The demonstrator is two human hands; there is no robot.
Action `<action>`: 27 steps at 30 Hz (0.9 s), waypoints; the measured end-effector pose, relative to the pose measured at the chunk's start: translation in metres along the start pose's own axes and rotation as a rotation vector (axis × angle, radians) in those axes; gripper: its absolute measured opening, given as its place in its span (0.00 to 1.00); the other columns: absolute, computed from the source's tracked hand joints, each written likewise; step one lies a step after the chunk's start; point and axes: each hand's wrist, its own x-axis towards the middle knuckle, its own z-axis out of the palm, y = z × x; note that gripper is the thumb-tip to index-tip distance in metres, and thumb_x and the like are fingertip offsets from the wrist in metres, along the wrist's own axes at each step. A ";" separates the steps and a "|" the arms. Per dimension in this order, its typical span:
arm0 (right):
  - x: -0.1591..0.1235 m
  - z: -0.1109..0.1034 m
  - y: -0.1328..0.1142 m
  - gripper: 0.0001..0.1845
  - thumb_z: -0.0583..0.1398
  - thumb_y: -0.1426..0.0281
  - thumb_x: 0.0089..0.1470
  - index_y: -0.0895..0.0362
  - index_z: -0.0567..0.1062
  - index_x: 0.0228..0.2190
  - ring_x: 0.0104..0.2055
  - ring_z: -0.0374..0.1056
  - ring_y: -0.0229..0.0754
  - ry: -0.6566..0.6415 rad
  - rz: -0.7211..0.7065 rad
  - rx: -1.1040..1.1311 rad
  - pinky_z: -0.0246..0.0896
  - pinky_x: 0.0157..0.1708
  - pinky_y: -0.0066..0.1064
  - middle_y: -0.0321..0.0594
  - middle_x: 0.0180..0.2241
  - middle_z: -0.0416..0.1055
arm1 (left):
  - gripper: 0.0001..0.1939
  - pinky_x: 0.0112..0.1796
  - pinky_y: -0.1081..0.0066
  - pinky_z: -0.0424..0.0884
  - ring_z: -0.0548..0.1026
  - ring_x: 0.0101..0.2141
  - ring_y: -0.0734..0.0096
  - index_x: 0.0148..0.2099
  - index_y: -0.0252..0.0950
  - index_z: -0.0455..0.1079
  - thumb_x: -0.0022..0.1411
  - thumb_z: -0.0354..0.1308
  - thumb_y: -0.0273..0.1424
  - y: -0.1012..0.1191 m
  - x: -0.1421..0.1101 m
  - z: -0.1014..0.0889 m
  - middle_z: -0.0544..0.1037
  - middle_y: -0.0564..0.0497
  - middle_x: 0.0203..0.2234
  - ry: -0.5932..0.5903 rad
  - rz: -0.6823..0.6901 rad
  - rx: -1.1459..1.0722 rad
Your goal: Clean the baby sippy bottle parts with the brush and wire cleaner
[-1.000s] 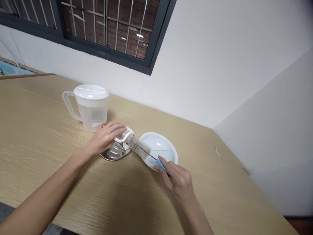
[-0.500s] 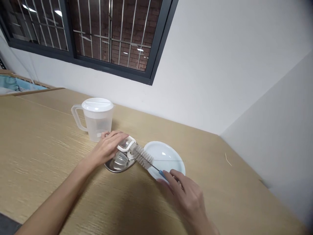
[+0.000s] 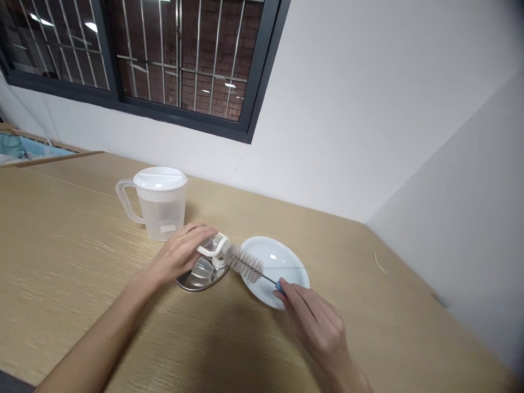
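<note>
My left hand (image 3: 185,248) is wrapped over a clear baby bottle (image 3: 210,244) with white handles, tilted so its mouth faces right. A bottle brush (image 3: 248,264) with white bristles and a blue grip is in my right hand (image 3: 316,317), fingers closed round the grip. The brush tip meets the bottle's mouth; most of the bristles are outside it. Under the bottle lies an oval shiny metal tray (image 3: 192,285), holding a clear dome-shaped cap (image 3: 201,271) and a white ring-like part (image 3: 219,262). A white plate (image 3: 286,272) sits behind the brush.
A translucent lidded pitcher (image 3: 161,204) stands at the back left of the wooden table (image 3: 135,338). A thin pale strip (image 3: 379,263) lies to the right. Beyond the table are a white wall and a barred window (image 3: 180,60).
The brush has come slightly right and out of the bottle, with my right hand shifting the same way. My left hand keeps its hold. The view has shifted a little.
</note>
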 end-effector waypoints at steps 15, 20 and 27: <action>-0.009 0.008 0.006 0.14 0.49 0.67 0.70 0.56 0.73 0.40 0.19 0.69 0.35 -0.324 0.334 0.190 0.56 0.21 0.26 0.33 0.26 0.76 | 0.26 0.57 0.54 0.68 0.66 0.60 0.57 0.66 0.36 0.61 0.68 0.48 0.18 -0.001 -0.003 0.015 0.73 0.43 0.60 0.038 0.069 0.111; -0.011 0.009 0.007 0.22 0.46 0.64 0.71 0.53 0.71 0.29 0.15 0.63 0.35 -0.374 0.450 0.260 0.52 0.18 0.26 0.29 0.16 0.66 | 0.27 0.58 0.54 0.68 0.67 0.60 0.57 0.66 0.38 0.61 0.68 0.47 0.17 -0.001 -0.003 0.017 0.73 0.43 0.60 0.053 0.083 0.099; -0.005 0.004 0.005 0.13 0.54 0.63 0.68 0.55 0.74 0.36 0.17 0.65 0.34 -0.285 0.425 0.324 0.57 0.19 0.25 0.30 0.19 0.70 | 0.29 0.57 0.52 0.70 0.69 0.59 0.56 0.66 0.40 0.61 0.66 0.49 0.17 -0.002 -0.001 0.016 0.73 0.42 0.59 0.030 0.074 0.062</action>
